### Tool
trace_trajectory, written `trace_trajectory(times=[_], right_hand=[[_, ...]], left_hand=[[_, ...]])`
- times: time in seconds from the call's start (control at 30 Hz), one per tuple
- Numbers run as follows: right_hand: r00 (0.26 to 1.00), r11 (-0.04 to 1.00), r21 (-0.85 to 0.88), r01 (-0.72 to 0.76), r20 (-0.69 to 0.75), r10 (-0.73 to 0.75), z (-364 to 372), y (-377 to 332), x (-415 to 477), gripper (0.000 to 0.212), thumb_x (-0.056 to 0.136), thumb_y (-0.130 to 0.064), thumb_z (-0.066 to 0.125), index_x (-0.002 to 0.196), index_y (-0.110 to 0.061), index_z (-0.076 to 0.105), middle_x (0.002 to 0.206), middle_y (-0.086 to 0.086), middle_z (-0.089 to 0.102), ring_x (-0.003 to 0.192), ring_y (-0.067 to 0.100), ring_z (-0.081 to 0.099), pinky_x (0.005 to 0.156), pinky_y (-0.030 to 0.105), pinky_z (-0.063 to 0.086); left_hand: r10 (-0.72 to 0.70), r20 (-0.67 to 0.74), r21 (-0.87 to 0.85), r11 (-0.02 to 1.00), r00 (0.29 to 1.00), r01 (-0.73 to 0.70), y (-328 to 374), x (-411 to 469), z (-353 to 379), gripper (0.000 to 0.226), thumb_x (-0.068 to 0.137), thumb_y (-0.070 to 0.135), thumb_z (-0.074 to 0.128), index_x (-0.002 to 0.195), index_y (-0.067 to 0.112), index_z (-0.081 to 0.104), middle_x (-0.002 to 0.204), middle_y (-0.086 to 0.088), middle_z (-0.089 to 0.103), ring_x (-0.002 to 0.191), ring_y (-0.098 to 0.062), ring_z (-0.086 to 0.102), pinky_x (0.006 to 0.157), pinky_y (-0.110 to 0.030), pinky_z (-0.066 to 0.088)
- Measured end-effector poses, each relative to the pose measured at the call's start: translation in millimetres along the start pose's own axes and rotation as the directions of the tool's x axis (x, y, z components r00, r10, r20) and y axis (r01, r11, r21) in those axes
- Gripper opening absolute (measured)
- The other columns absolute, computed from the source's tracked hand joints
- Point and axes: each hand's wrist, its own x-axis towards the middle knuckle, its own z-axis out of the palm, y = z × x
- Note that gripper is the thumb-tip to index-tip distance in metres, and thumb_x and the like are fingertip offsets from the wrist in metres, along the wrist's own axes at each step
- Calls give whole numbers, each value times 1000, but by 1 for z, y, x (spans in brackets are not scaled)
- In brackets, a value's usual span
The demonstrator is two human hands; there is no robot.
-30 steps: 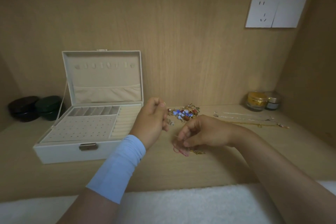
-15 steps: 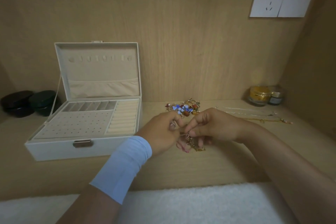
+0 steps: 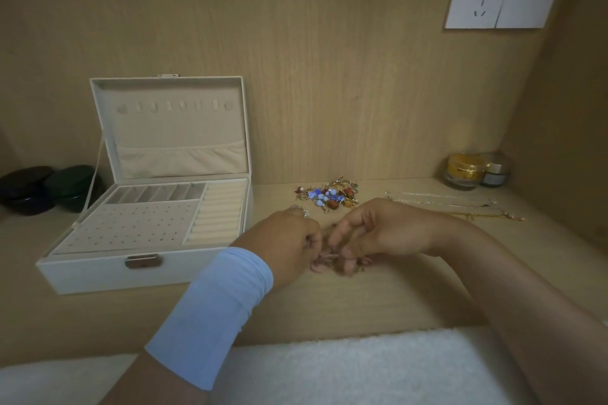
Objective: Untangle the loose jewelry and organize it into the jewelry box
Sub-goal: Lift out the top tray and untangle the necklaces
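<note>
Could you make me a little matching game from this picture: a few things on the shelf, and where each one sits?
Things:
1. jewelry box
2. bead pile
3. gold-lidded jar
4. dark round cases

Places:
A. far right corner
B. far left, beside the box
C. left of the hands, lid open
D. just behind the hands

Pairs: 1-C, 2-D, 3-A, 4-B

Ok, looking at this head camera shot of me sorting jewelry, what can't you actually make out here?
- The piece pinched between the left hand and right hand: the fingers cover it and motion blurs it, so its type is unclear.
- The bead pile: too small and tangled to count separate pieces.
- The thin chains: too fine to tell whether they are knotted.
- The jewelry box small compartments: angle and dim light hide any contents.
</note>
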Motion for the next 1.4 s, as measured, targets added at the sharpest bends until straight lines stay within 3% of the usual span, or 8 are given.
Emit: trace_trajectory(times=[0.13,0.27,0.43,0.7,0.83,1.1,1.3,1.4], right_hand=[[999,987,-154,-42,-37,37,2,-1,0,10,89,-11,71,93,-15,79,76,6,75,69,14,55,68,25,47],[994,975,-211,-72,-97,52,2,-3,-2,9,91,-19,69,88,-20,78,64,-3,67,62,11,53,63,23,43],[990,985,-170,-39,-143,15,3,-8,-3,18,96,-15,62,81,-17,73,55,-11,54,51,3,44,53,15,37],[994,991,-132,-20,-112,5,6,-8,-4,31,100,-19,57,71,-26,66,57,-5,57,54,12,48,57,24,40],[993,997,-72,-15,-117,7,7,-8,-3,31,103,-18,52,74,-21,64,58,-3,55,54,14,47,57,27,38],[996,986,-153,-70,45,78,4,-15,-13,14,93,-18,68,83,-20,78,64,-3,66,52,7,54,47,22,39],[988,964,-253,-82,103,111,-9,-18,-23,13,83,-17,79,94,-23,81,91,-9,77,91,-1,67,90,18,48],[998,978,-200,-53,12,57,-8,-17,-22,18,85,-4,75,95,-19,79,85,-14,77,89,-6,68,83,11,47]], left_hand=[[-5,3,56,998,1000,5,-3,-2,-3,11,92,25,59,81,28,59,94,9,44,99,-12,47,90,-30,44],[-19,-8,1,1000,1000,19,-2,-2,-5,9,92,20,56,85,23,61,90,10,58,89,-11,56,85,-28,47],[-54,9,-85,995,999,54,-2,-6,-6,17,94,24,54,79,32,57,71,13,59,71,-3,54,71,-25,46],[-93,72,-150,983,993,103,6,-6,-7,24,93,22,45,97,36,64,74,16,73,91,-1,60,88,-27,47],[-85,79,-224,970,993,100,3,-5,-5,10,87,42,60,86,35,67,70,12,70,76,-7,65,82,-33,51],[-6,-17,171,985,1000,9,3,-10,-12,14,88,33,55,84,37,68,80,13,57,90,-9,55,92,-23,34],[-37,133,215,976,990,8,-1,-13,-12,12,83,40,61,84,39,73,98,17,59,105,-10,49,100,-28,39],[-82,124,168,984,989,60,-2,-14,-16,13,82,44,61,83,38,73,96,18,62,98,-8,57,94,-27,47]])
